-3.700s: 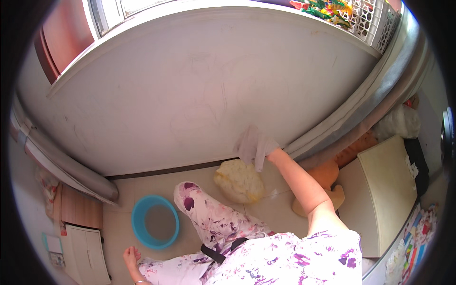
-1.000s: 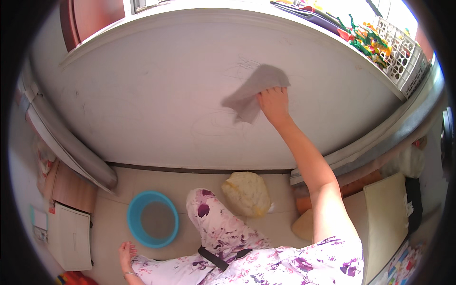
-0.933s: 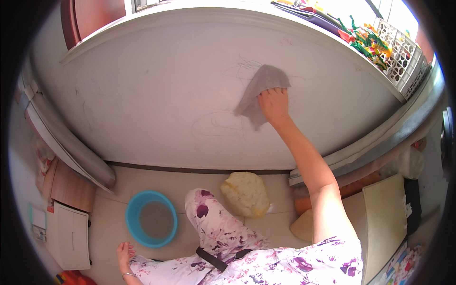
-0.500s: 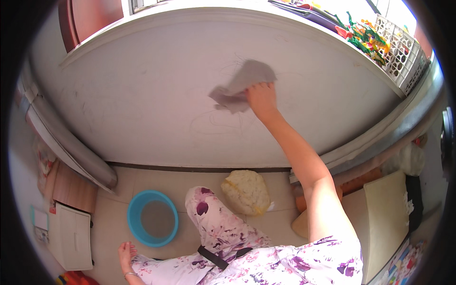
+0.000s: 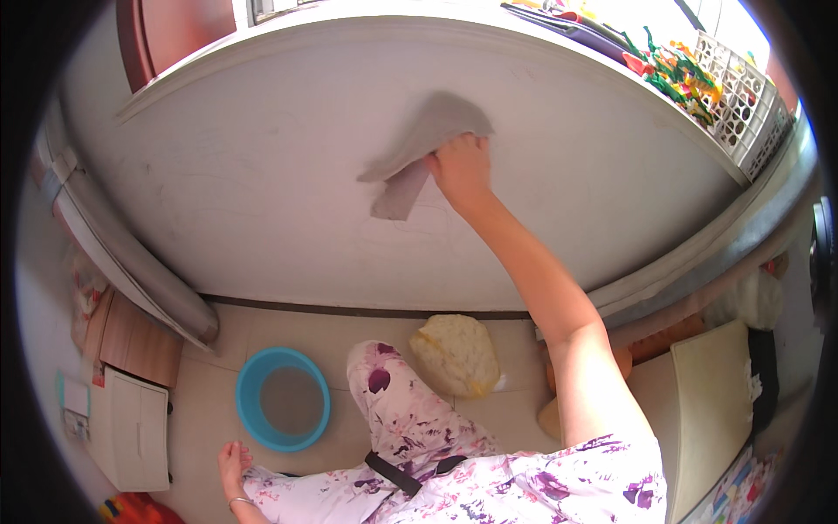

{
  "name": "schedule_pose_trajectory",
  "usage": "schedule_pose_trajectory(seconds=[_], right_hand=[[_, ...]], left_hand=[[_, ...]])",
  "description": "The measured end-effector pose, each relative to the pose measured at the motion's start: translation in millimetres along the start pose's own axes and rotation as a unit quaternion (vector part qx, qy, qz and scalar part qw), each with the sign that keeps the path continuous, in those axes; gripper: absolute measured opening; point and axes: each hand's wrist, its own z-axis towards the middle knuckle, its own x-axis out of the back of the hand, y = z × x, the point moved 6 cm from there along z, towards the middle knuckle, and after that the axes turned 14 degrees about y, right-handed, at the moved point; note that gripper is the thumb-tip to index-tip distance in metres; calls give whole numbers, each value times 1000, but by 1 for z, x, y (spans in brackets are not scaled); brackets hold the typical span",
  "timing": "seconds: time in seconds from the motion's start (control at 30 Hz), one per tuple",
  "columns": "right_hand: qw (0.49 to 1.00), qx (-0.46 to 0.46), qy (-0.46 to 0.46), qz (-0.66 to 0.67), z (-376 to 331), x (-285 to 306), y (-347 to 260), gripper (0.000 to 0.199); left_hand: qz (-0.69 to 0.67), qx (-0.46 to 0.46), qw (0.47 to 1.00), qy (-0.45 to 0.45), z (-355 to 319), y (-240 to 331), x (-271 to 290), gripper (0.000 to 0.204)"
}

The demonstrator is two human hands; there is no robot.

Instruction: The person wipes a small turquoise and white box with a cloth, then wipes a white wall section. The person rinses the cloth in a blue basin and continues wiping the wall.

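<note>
My right hand (image 5: 462, 170) is closed on a grey cloth (image 5: 436, 122) and presses it to the upper middle of a white wall (image 5: 288, 166). One corner of the cloth hangs loose below my fingers. Faint dark scribbles show on the wall near it. My left hand (image 5: 234, 467), a bangle at its wrist, rests beside my left knee with its fingers loosely bent and nothing in them. A blue basin (image 5: 250, 384) with murky grey water stands on the floor just ahead of that hand.
A tied, pale yellowish bag (image 5: 456, 354) lies on the floor by the wall's foot. Above the wall, a ledge carries a white plastic basket (image 5: 742, 96) and colourful ribbon-like pieces (image 5: 676, 79). Rolled-back grey curtains (image 5: 131, 236) flank both sides. A white drawer unit (image 5: 135, 432) stands at left.
My right hand has slid the cloth slightly left and up across the wall, and its loose corner now hangs lower. Scribbles near the cloth look fainter. My left hand stays by my knee.
</note>
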Motion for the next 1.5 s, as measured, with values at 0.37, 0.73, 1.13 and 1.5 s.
schedule_pose_trajectory(seconds=[0.37, 0.73, 1.13, 1.5], right_hand=[[986, -92, 112, -81, 23, 28, 57, 16], [984, -91, 146, -51, 24, 24, 51, 14], [900, -328, 98, 269, 6, 43, 41, 22], [599, -343, -310, 654, -40, -5, -193, 4]], left_hand=[[10, 9, 1000, -2, 2, 1, -11, 22], [23, -3, 1000, -8, 1, 9, -14, 22], [14, -44, 999, 2, -8, 4, -12, 24], [16, -88, 995, 43, -26, 3, -1, 26]])
